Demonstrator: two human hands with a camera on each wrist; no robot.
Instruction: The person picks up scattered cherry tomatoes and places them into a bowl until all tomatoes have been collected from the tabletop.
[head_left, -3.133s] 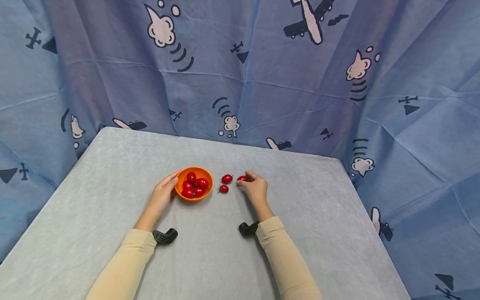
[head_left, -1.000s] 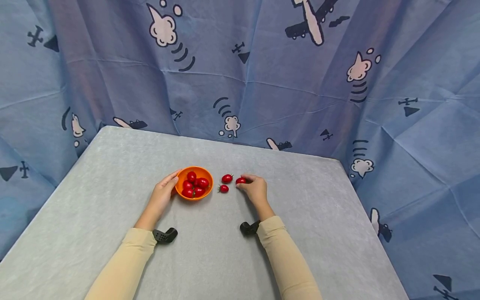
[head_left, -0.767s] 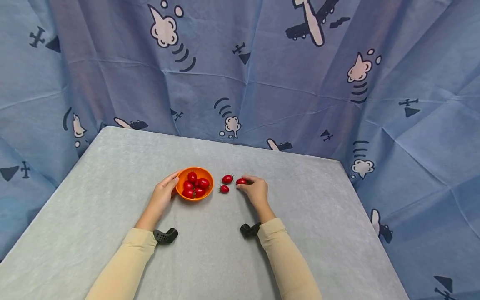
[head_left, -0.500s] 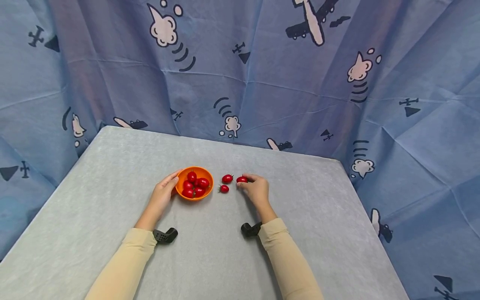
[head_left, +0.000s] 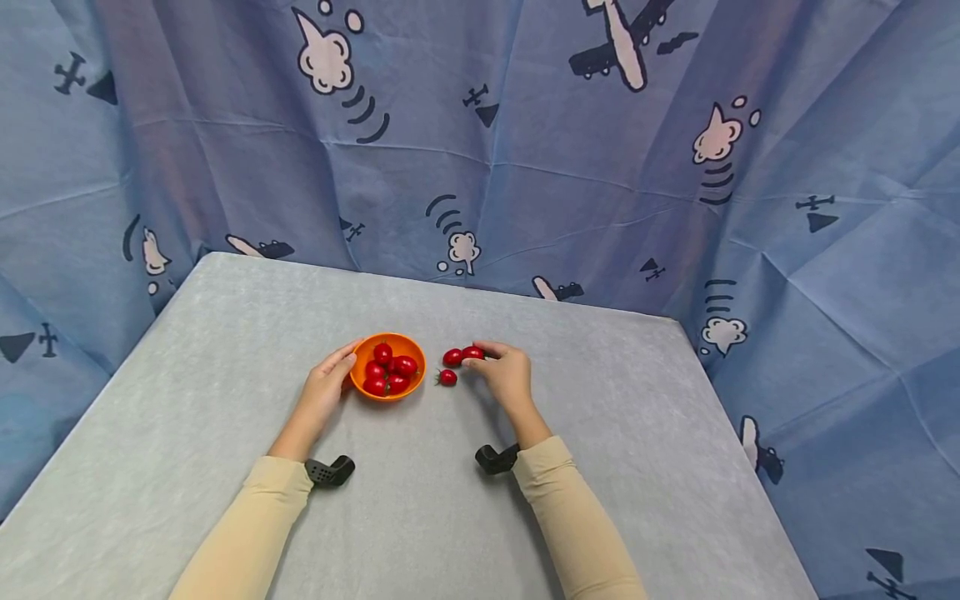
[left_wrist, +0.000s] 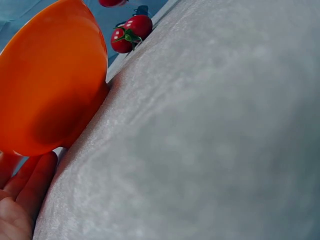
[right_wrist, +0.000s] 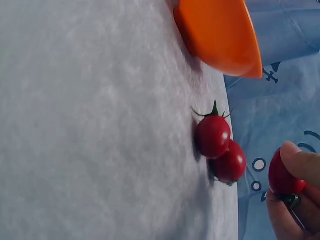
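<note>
My left hand (head_left: 327,379) holds the side of an orange bowl (head_left: 360,392), its thumb at the rim and fingers along the outer wall. Several red cherry tomatoes (head_left: 405,366) lie inside the bowl. With thumb and fingers, my right hand (head_left: 507,377) pinches a cherry tomato (right_wrist: 282,175), raised above the cloth in the right wrist view, its green stem end toward the palm. Two other cherry tomatoes lie between bowl and right hand: a nearer tomato (head_left: 447,377) with its green cap toward the bowl, and a farther tomato (head_left: 453,357), which the held one overlaps in the head view.
A pale grey cloth (head_left: 420,500) covers the table. Behind and to the right hangs a blue curtain (head_left: 420,125) printed with planes and clouds. Black wrist mounts (head_left: 332,472) sit at both cuffs.
My right hand has raised the pinched cherry tomato and moved it left toward the bowl, over near the two loose ones. The left hand and bowl have stayed in place.
</note>
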